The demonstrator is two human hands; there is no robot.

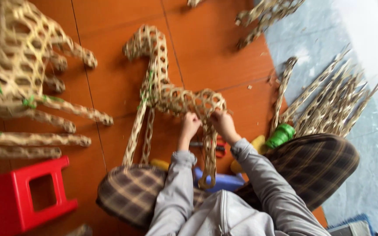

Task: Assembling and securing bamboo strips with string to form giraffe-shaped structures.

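You're mid-assembly on the open-lattice woven cane animal frame, the one lying flat on the orange-brown wood-grain floor straight ahead of your knees. Both hands are at its rump end, where a rear leg joins the body.

Left hand: fingers curled, pinching the weave at the lower edge of the body. Right hand: also clenched on the lattice, just beside the left. Can't tell whether either holds a tie or loose strip as well; it's too blurred.

My read of the step: fixing or tightening that rear leg joint. Green ties already show at the neck, so the front looks bound. The next move likely calls for one hand pinning the joint while the other works a binding through the holes, keeping the leg square to the body.

Counts:
- Cane animal frames: 1 in hand, 1 large finished-looking woven cane animal far left with green ties, and part of another cane piece at the top edge.
- Loose woven cane leg strips: a bundle at right, roughly six to eight; they overlap, so no exact count.
- Spool of green cord: 1, near your right knee.
- Red plastic stool: 1, bottom left.
- Red-handled scissors: 1, on the floor under your hands, partly hidden.
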